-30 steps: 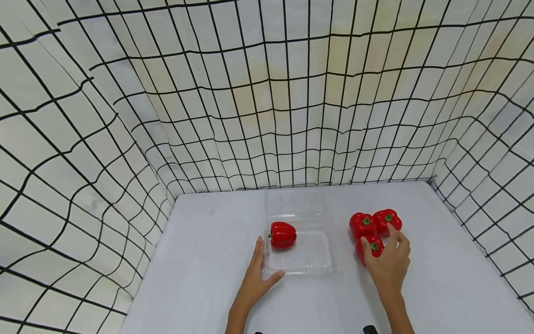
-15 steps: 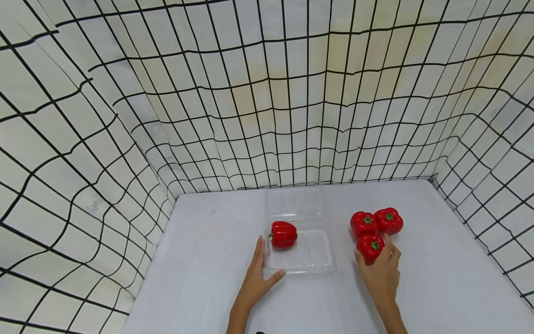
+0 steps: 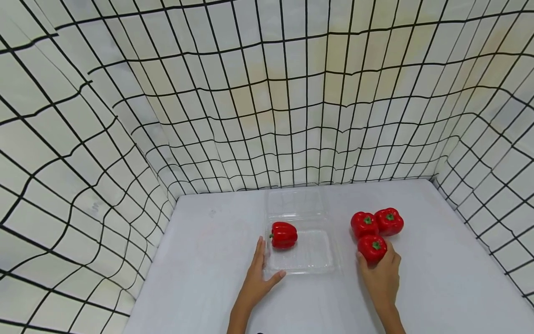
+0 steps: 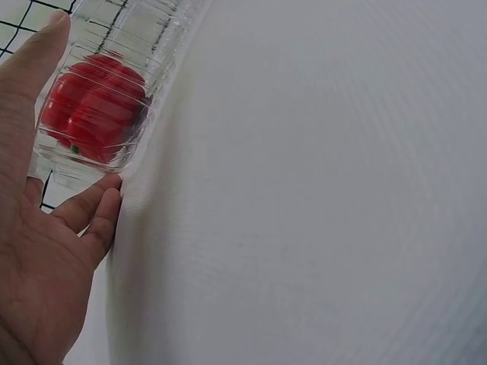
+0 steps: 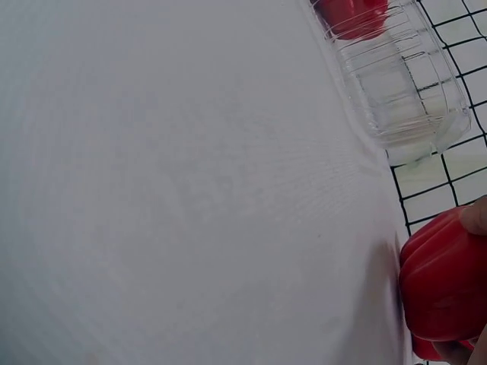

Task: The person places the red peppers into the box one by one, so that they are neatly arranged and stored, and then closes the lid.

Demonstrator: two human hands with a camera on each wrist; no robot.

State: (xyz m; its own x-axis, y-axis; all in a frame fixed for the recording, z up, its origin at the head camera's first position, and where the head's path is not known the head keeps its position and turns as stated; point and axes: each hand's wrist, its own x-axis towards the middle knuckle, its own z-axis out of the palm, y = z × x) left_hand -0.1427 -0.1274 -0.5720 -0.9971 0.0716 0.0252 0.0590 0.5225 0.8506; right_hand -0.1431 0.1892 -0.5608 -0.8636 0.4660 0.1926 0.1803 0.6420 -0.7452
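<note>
In the head view my right hand (image 3: 383, 276) grips the nearest of three red bell peppers, a glossy bell pepper (image 3: 372, 248) with its green stem up. In the right wrist view my thumb (image 5: 476, 217) lies against one side of this bell pepper (image 5: 443, 277), with fingertips on the other side. My left hand (image 3: 253, 280) rests at the near left corner of a clear plastic clamshell box (image 3: 314, 250), fingers straight along its wall and thumb at the front edge. Inside the box, at its left, another red bell pepper (image 3: 284, 235) lies on its side.
Two more bell peppers, one at the left (image 3: 364, 224) and one at the right (image 3: 389, 221), stand just behind the gripped one. The box's lid (image 3: 295, 203) lies folded back on the white table (image 3: 200, 260). Black netting (image 3: 273, 109) over white sheeting surrounds the table.
My right hand has drawn in around the nearest bell pepper, fingers closing on its sides, and the pepper has shifted slightly. The left hand stays at the box.
</note>
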